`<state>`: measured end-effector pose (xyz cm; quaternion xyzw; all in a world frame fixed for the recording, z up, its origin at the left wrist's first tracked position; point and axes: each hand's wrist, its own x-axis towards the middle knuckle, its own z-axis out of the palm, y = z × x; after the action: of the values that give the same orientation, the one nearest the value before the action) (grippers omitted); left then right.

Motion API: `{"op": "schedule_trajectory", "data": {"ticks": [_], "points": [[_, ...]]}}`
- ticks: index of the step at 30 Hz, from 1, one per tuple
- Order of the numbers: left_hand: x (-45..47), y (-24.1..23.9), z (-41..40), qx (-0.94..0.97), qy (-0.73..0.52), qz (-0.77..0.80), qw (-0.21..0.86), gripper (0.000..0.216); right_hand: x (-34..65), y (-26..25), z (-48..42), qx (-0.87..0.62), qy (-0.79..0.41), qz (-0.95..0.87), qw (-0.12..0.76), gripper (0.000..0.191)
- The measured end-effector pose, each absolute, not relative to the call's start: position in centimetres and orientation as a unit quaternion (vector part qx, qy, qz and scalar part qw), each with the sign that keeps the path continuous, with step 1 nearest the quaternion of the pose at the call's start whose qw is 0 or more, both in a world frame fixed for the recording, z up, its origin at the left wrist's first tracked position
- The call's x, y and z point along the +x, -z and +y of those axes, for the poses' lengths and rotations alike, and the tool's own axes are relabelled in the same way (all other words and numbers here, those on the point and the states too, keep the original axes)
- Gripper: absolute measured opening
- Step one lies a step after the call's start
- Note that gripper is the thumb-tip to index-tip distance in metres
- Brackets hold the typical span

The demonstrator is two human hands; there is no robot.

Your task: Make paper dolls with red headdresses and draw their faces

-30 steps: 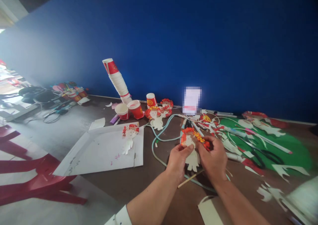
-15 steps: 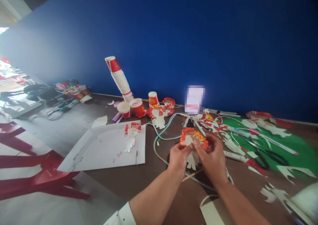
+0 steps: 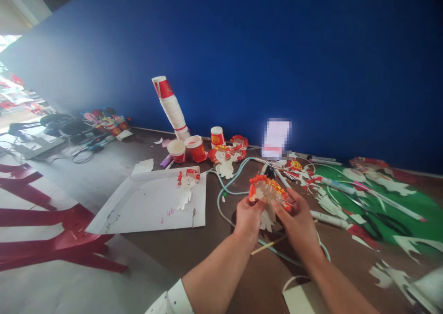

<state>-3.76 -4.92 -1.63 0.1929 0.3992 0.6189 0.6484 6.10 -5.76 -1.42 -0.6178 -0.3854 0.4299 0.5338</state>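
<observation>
Between my two hands is a white paper cutout figure [image 3: 267,219] with a fringed red, orange and yellow paper rim around its head. My left hand [image 3: 248,217] pinches its lower left side with the thumb on the front. From the other side my right hand [image 3: 294,217] grips it, thumb also on the front; its other fingers are partly hidden behind. A wooden stick [image 3: 267,246] lies on the table below the hands. A similar paper figure [image 3: 188,189] rests on a white sheet [image 3: 145,212] to the left.
A leaning stack of paper cups [image 3: 172,108] rises at the back left. Pale cables [image 3: 221,208] loop around the hands. Scissors [image 3: 379,221], pens and paper scraps lie over a green mat [image 3: 422,203] at right. A phone-like lit screen [image 3: 277,138] stands against the blue wall [image 3: 221,51].
The view has shifted slightly, so the table items appear a little to the right. Both hands still hold the paper figure, whose rim now tilts slightly differently.
</observation>
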Motion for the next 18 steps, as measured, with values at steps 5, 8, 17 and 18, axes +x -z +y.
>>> {"op": "schedule_trajectory", "data": {"ticks": [5, 8, 17, 18], "points": [[-3.7, 2.5, -4.5, 0.189, -0.609, 0.444, 0.63, 0.031, 5.9, 0.3, -6.0, -0.614, -0.431, -0.451, 0.484, 0.058], [-3.7, 2.9, -4.4, 0.188, -0.597, 0.458, 0.632, 0.03, 6.0, 0.0, -6.2, -0.605, -0.427, -0.478, 0.472, 0.046], [-3.8, 2.1, -4.9, 0.214, -0.59, 0.411, 0.661, 0.043, 6.1, -0.5, -6.3, -0.631, -0.408, -0.446, 0.485, 0.05], [-3.9, 1.9, -5.0, 0.209, -0.587, 0.405, 0.669, 0.043, 6.1, -0.4, -6.3, -0.633, -0.411, -0.443, 0.484, 0.05]]}}
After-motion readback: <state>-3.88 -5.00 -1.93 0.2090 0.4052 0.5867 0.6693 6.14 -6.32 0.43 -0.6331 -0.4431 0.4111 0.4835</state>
